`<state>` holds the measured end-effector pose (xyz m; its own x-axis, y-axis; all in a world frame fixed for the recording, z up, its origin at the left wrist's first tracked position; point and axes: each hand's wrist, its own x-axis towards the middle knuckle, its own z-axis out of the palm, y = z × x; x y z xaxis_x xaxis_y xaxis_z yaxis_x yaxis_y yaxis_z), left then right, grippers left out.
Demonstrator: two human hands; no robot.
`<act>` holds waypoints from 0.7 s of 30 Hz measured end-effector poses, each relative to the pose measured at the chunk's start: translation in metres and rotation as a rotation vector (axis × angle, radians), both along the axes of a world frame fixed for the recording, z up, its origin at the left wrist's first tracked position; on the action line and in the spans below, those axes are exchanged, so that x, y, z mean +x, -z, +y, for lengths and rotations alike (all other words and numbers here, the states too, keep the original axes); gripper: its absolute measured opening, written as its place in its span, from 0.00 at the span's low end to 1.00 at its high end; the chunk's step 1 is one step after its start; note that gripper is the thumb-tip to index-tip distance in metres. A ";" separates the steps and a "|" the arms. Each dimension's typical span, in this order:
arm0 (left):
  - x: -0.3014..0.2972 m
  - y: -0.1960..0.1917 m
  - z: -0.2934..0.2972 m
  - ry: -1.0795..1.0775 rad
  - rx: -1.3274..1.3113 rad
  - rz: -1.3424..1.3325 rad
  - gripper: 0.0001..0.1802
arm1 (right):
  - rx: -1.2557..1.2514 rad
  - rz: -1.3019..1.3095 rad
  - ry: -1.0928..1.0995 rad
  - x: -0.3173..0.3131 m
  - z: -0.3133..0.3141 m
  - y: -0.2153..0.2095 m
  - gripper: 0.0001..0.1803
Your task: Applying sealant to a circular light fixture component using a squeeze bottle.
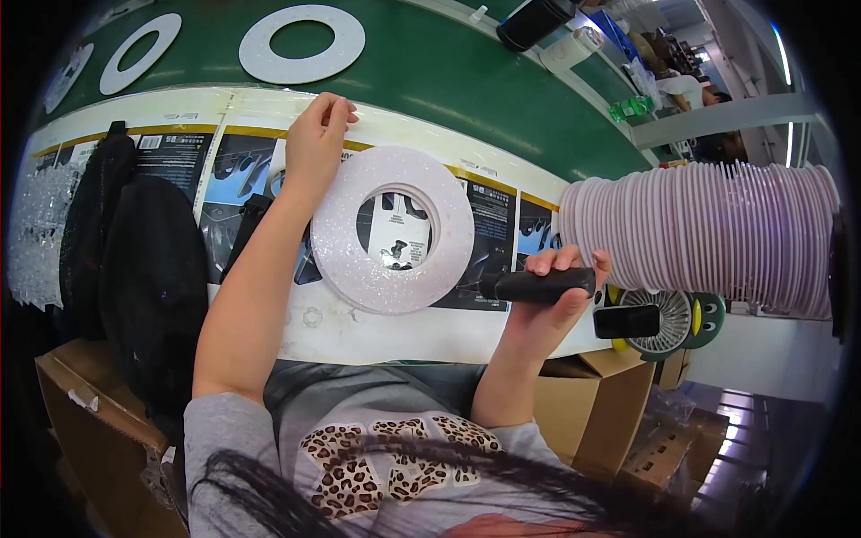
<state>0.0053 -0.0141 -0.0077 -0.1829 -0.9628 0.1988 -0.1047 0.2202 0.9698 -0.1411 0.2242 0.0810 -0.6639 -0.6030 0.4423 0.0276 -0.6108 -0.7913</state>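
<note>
My right hand (pixel 558 285) is wrapped round a short, black, rounded piece like a handle (pixel 525 287), held sideways above the right part of the table. What kind of thing it is, I cannot tell. My left hand (pixel 316 139) is at the far edge of the printed sheets (pixel 260 134), fingers curled and pinched together. Anything between those fingertips is too small to make out. Between my arms lies a small stack of sparkly white flat rings (pixel 336 242), with printed sheet showing through the hole. A black part (pixel 247 224) lies beside my left forearm, partly hidden by it.
Single white rings (pixel 260 54) lie on the green surface (pixel 430 54) beyond. A long row of white rings (pixel 691 238) stands on edge at right, near a small fan (pixel 695 318). Black cloth (pixel 157 278) and clear glittery material (pixel 40 242) are at left. Cardboard boxes (pixel 99 403) stand below.
</note>
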 end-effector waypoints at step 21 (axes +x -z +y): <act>-0.001 0.000 -0.001 0.003 -0.001 0.001 0.15 | -0.026 -0.132 -0.182 -0.005 -0.019 0.004 0.23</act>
<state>0.0041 -0.0150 -0.0077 -0.1853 -0.9622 0.1996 -0.1029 0.2210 0.9698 -0.1460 0.2050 0.0768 -0.5983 -0.7075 0.3761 0.2411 -0.6066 -0.7575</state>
